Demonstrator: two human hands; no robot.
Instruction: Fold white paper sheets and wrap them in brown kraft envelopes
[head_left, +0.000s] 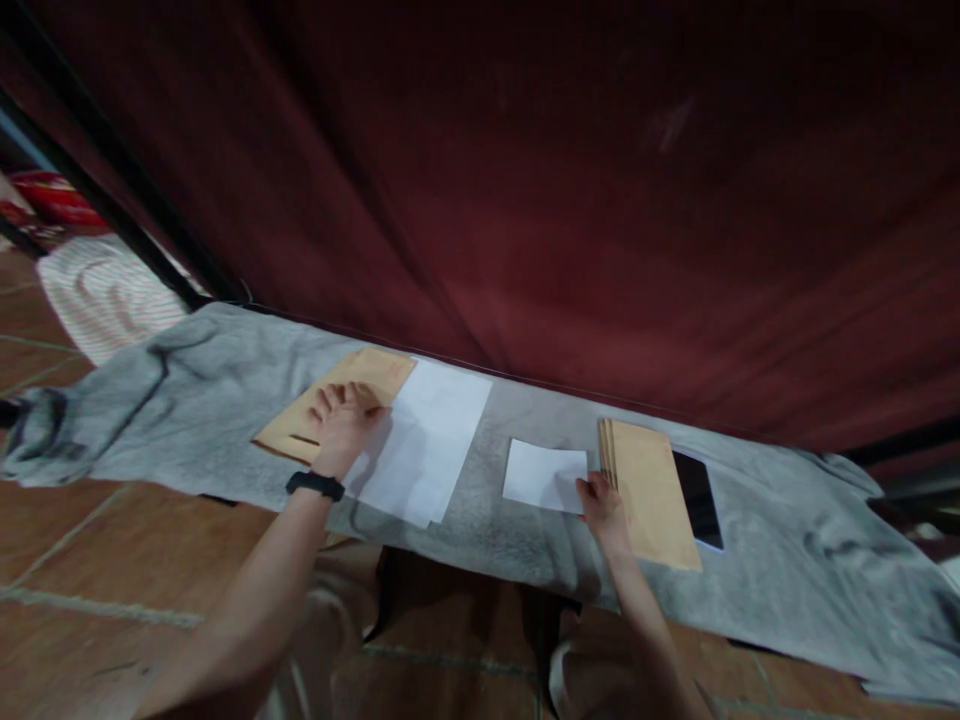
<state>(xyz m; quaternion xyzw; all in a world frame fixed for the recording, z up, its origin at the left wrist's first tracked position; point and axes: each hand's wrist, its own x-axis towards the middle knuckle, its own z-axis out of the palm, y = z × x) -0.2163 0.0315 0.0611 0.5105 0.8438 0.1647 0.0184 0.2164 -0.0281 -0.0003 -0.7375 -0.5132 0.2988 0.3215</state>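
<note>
My left hand (343, 425), with a black band at the wrist, lies flat with fingers stretched out on a brown envelope (335, 403), beside a stack of white paper sheets (425, 440). My right hand (601, 506) pinches the near right corner of a small folded white paper (544, 475). Just right of it lies a stack of brown envelopes (654, 490). Everything rests on a grey cloth (202, 400).
A black phone (697, 497) lies right of the envelope stack. A dark red curtain (525, 200) hangs behind the cloth. Brown floor tiles (90, 570) show in front. A striped white fabric (105, 295) and something red lie at the far left.
</note>
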